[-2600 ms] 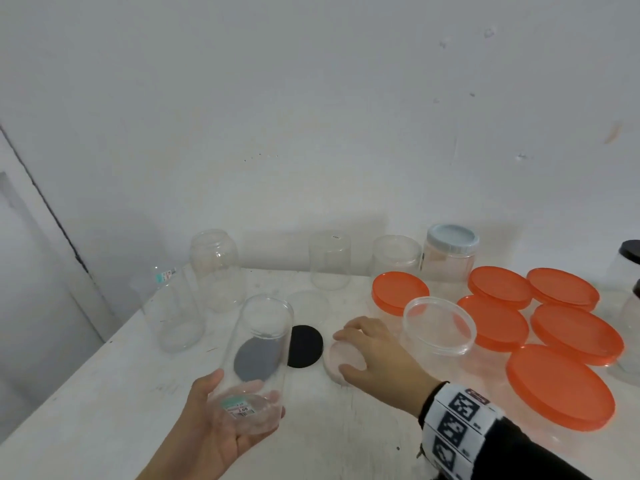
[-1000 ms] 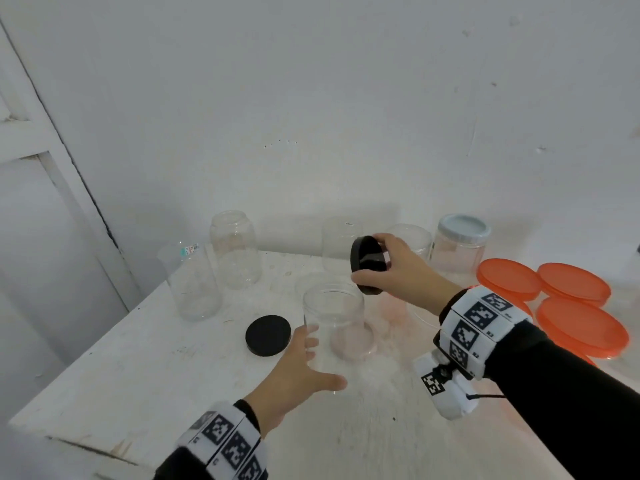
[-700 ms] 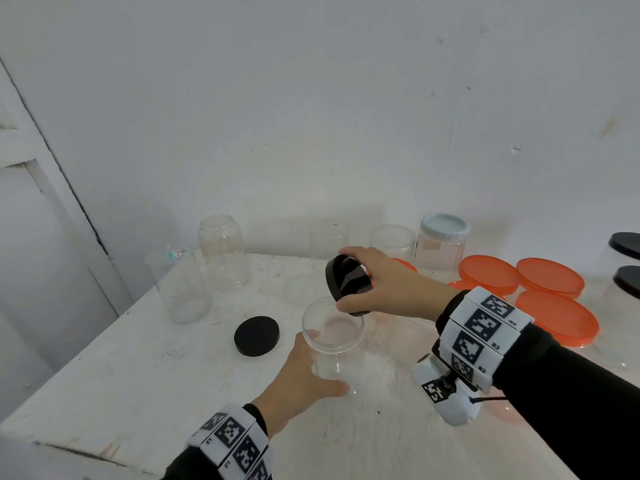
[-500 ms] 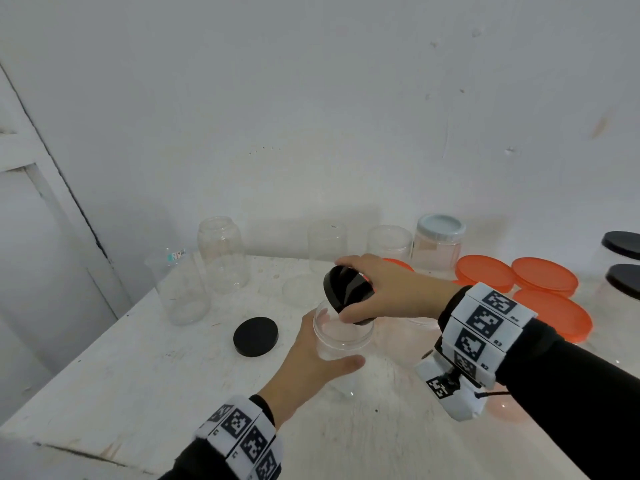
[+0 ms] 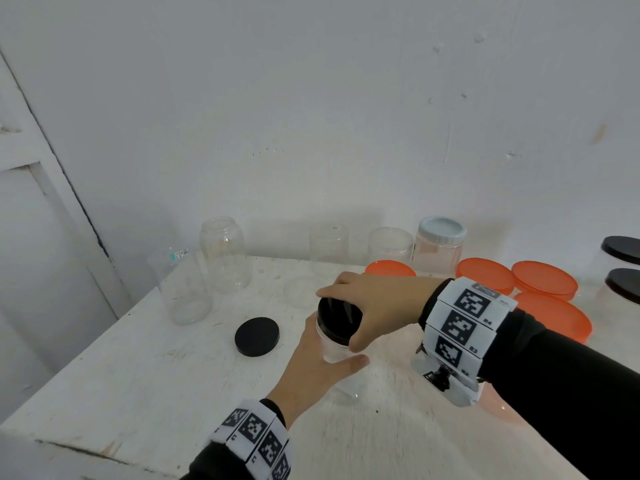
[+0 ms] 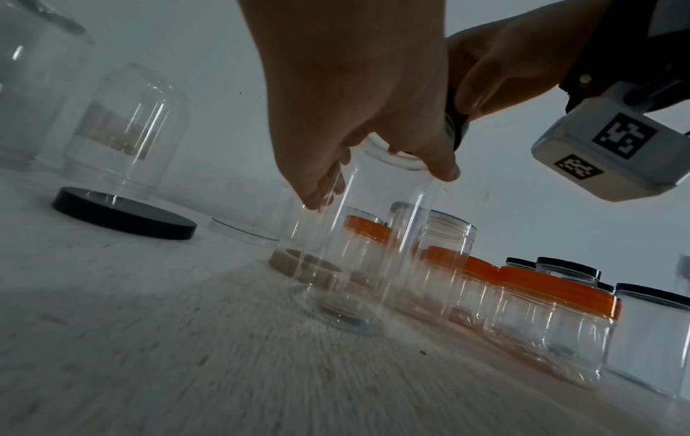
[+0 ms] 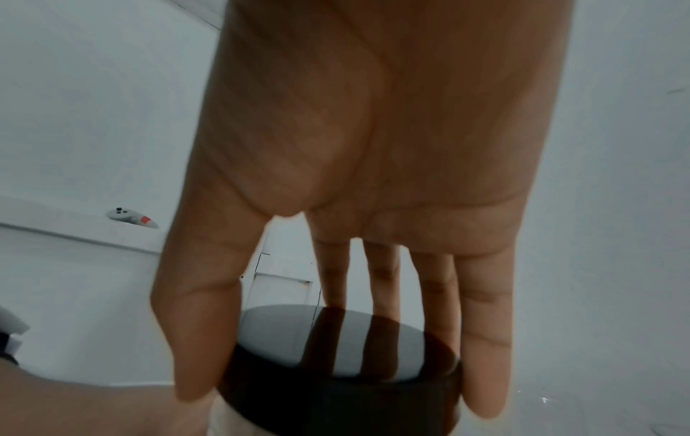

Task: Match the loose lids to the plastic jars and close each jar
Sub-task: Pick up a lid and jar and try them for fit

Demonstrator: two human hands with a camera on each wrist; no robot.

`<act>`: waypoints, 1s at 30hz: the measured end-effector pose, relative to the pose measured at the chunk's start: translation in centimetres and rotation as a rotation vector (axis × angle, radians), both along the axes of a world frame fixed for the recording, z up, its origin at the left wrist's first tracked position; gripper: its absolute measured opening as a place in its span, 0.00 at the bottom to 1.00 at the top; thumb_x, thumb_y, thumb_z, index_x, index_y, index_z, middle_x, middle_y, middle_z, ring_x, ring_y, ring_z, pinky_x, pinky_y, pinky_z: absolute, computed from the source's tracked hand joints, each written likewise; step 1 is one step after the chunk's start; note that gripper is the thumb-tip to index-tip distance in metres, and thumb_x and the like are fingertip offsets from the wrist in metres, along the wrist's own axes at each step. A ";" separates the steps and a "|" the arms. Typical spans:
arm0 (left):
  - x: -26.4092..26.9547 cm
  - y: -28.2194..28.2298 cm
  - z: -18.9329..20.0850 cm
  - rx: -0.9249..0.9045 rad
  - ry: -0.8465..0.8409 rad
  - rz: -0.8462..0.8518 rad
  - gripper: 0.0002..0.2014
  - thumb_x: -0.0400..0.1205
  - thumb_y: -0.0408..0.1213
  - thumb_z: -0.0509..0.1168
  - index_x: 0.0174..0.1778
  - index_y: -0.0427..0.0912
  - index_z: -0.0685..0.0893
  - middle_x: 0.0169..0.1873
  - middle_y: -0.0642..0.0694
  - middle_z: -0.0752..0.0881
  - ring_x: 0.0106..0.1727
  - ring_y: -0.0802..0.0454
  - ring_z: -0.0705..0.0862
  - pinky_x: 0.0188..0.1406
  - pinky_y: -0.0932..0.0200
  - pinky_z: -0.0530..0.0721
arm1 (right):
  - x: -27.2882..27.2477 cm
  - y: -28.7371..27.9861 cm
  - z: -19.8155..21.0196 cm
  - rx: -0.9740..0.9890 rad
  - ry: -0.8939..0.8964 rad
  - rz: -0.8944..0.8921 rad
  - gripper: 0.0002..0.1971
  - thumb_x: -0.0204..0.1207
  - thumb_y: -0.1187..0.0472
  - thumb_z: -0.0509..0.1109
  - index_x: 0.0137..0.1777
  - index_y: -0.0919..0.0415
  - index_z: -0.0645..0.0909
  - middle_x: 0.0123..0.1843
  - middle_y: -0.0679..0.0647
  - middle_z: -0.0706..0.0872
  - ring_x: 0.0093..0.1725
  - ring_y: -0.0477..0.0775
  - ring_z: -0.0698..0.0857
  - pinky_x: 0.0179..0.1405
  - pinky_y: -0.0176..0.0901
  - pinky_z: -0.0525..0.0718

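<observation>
A clear plastic jar stands upright on the white table. My left hand grips it just below the mouth. My right hand holds a black lid by its rim, thumb on one side and fingers on the other. The lid sits on the jar's mouth, slightly tilted. A second black lid lies flat on the table to the left of the jar.
Open clear jars stand along the back and left. A jar with a pale blue lid, several orange-lidded tubs and black-lidded jars fill the right side. A beige lid and a clear lid lie behind the held jar.
My right hand lifted the black lid from the table, carried it over the jar and lowered it onto the mouth. My left hand set the jar upright and keeps holding it.
</observation>
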State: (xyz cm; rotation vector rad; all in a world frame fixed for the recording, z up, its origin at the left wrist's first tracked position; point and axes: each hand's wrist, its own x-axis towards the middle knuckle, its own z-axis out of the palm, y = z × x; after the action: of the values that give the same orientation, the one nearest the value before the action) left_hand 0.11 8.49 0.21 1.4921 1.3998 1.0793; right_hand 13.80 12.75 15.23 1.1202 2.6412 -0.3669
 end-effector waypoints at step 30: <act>0.0 0.0 -0.3 0.043 -0.023 -0.013 0.37 0.66 0.54 0.78 0.63 0.75 0.61 0.61 0.76 0.73 0.61 0.85 0.70 0.49 0.88 0.69 | -1.4 1.3 0.7 0.000 -0.123 0.121 0.42 0.68 0.54 0.79 0.81 0.42 0.63 0.70 0.46 0.71 0.68 0.50 0.72 0.63 0.49 0.79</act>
State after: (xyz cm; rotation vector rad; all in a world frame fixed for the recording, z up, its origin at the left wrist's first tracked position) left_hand 0.09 8.49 -0.08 1.5128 1.3574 1.1213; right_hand 12.36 14.05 15.97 0.9455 2.5849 -0.2646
